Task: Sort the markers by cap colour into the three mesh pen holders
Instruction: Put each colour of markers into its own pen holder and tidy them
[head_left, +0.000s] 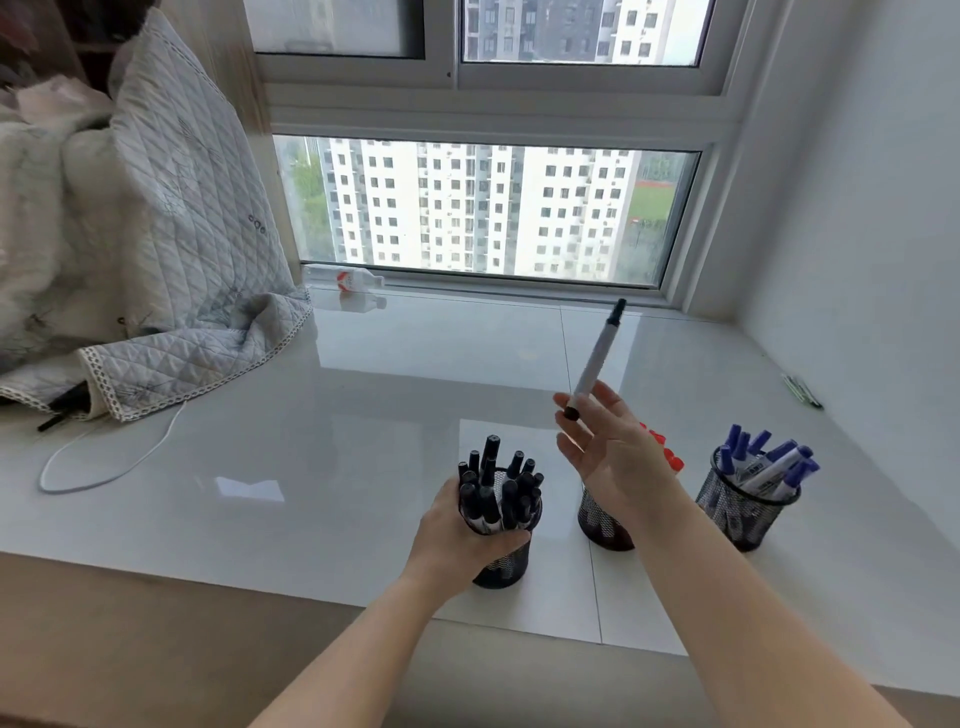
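Three black mesh pen holders stand on the white window ledge. The left holder (506, 564) is packed with black-capped markers (496, 488), and my left hand (462, 535) wraps around its rim and those markers. My right hand (608, 447) is raised above the middle holder (602, 522) and pinches the lower end of a black-capped marker (597, 358), which points up and away, cap at the far end. Red caps (667, 449) peek out behind my right hand. The right holder (740, 514) carries blue-capped markers (774, 465).
A quilted blanket (171, 249) is heaped at the left, with a white cable (109, 462) looping out below it. A plastic bottle (345, 280) lies by the window. Thin pens (802, 391) lie near the right wall. The ledge's front edge runs under my forearms.
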